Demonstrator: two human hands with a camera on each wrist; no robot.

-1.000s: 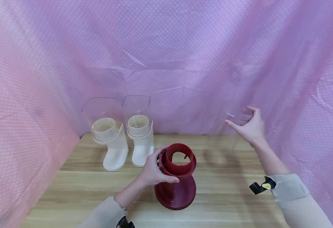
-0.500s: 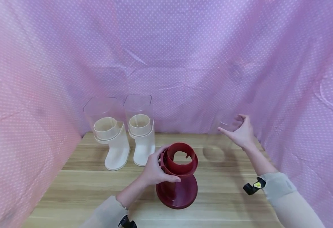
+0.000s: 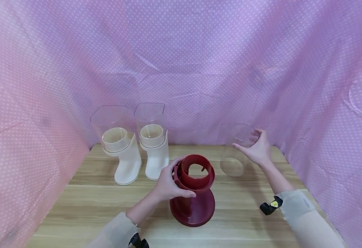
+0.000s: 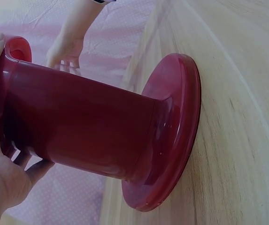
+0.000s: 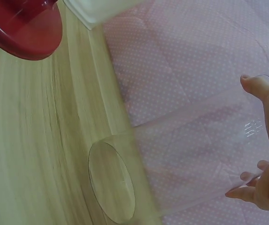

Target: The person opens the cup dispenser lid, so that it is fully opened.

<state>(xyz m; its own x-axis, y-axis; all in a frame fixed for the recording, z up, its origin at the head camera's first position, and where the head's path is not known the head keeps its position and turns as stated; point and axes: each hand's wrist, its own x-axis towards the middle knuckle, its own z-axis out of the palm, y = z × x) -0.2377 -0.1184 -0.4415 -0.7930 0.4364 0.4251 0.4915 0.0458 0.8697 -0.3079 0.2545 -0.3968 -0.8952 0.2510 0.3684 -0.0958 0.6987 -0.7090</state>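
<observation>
In the head view a dark red stand (image 3: pixel 193 210) with a round foot and a ring-shaped top stands upright on the table. My left hand (image 3: pixel 170 184) grips its upper part from the left, thumb at the front; the left wrist view shows the fingers around the red column (image 4: pixel 78 117). To the right, my right hand (image 3: pixel 256 148) holds a clear plastic cylinder (image 3: pixel 238 151), open at the ends, near its upper rim. Thumb and fingers lie on opposite sides of the cylinder (image 5: pixel 190 154) in the right wrist view. Its lower rim is at the tabletop; whether it touches is unclear.
Two cream-white stands (image 3: pixel 126 168) with ring tops and clear containers (image 3: pixel 150 112) stand at the back left of the wooden table (image 3: pixel 85 210). A pink dotted cloth (image 3: pixel 181 69) hangs behind and on both sides.
My right hand has moved left and down with the clear cylinder, bringing it lower over the table. The left hand and the red stand have stayed in place.
</observation>
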